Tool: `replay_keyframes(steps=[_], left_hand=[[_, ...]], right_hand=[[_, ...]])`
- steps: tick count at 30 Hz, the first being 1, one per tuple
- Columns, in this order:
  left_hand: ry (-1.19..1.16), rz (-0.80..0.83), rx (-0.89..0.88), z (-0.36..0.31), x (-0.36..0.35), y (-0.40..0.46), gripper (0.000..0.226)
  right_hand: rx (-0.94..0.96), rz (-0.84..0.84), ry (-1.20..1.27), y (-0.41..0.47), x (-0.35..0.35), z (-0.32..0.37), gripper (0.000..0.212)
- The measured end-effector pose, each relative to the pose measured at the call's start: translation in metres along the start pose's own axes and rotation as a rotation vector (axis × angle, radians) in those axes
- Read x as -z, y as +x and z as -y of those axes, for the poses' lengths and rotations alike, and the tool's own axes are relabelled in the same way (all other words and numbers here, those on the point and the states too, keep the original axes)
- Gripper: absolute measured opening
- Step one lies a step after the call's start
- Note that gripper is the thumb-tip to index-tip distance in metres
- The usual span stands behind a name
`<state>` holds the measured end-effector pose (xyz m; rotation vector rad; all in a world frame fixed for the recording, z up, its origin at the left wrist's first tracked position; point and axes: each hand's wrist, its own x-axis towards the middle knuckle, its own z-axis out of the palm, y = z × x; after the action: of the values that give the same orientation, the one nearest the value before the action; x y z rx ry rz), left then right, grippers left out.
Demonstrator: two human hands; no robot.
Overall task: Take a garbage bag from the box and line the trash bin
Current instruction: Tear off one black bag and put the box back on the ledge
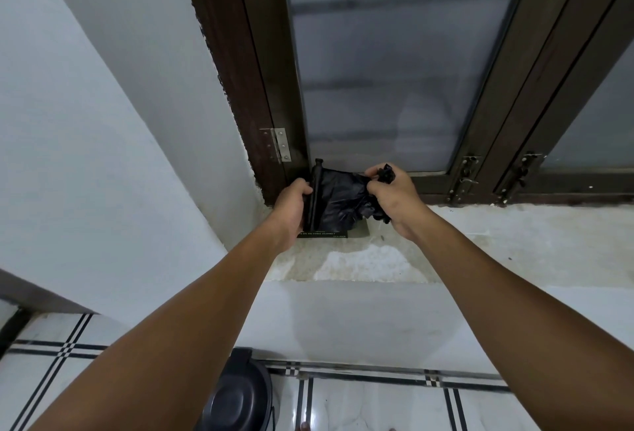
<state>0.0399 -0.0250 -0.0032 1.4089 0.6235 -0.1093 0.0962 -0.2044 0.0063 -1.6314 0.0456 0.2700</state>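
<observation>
At the sill's left end, by the window frame's corner, both hands work a black bag roll (314,195) above the box (329,233). Left hand (291,204) is clenched around the upright roll; right hand (394,195) grips the pulled-out bag (346,199) — its crumpled end bunched in the fingers (375,169). Between the hands the bag stretches as a glossy, wrinkled black sheet. Only the box's dark edge with pale print shows, flat on the sill (480,242). Low down, the bin (236,396) stands on the tiled floor — dark, round-topped.
</observation>
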Motion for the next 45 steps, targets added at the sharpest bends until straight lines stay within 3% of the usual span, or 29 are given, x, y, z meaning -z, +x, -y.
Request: replay_keyframes(steps=[3,7,9,12,18,27,33,37,42,45], left_hand=[[-0.009,0.013,-0.013,-0.001,-0.002,-0.001,0.065],[0.075,0.058,-0.109,-0.001,-0.003,0.002,0.029],[0.089,0.062,-0.128,0.0,-0.002,0.003,0.019],[0.089,0.047,-0.115,0.001,0.002,0.005,0.01],[0.069,-0.017,-0.087,0.0,0.004,0.009,0.021],[0.02,-0.054,-0.023,-0.002,0.005,0.006,0.015],[-0.054,-0.011,-0.006,0.0,-0.002,0.004,0.018],[-0.01,0.04,-0.061,-0.001,-0.01,0.005,0.008],[0.07,0.064,-0.124,-0.002,-0.014,0.005,0.008],[-0.006,0.023,-0.033,-0.003,-0.013,0.001,0.04]], right_hand=[[-0.027,0.014,0.021,0.001,-0.002,0.001,0.027],[-0.039,0.031,0.081,0.002,-0.004,0.001,0.018],[-0.005,0.041,0.084,0.002,-0.003,-0.001,0.009],[0.018,0.056,0.041,0.005,0.0,-0.005,0.014],[-0.007,0.103,-0.046,0.009,0.005,-0.014,0.018],[-0.061,0.141,-0.033,0.011,0.017,-0.012,0.022],[-0.149,0.121,0.038,0.008,0.015,-0.009,0.005],[-0.15,0.065,0.119,0.005,0.008,-0.006,0.003],[-0.172,0.106,0.187,0.008,0.012,-0.004,0.052],[-0.042,0.21,-0.086,0.004,0.017,-0.001,0.043]])
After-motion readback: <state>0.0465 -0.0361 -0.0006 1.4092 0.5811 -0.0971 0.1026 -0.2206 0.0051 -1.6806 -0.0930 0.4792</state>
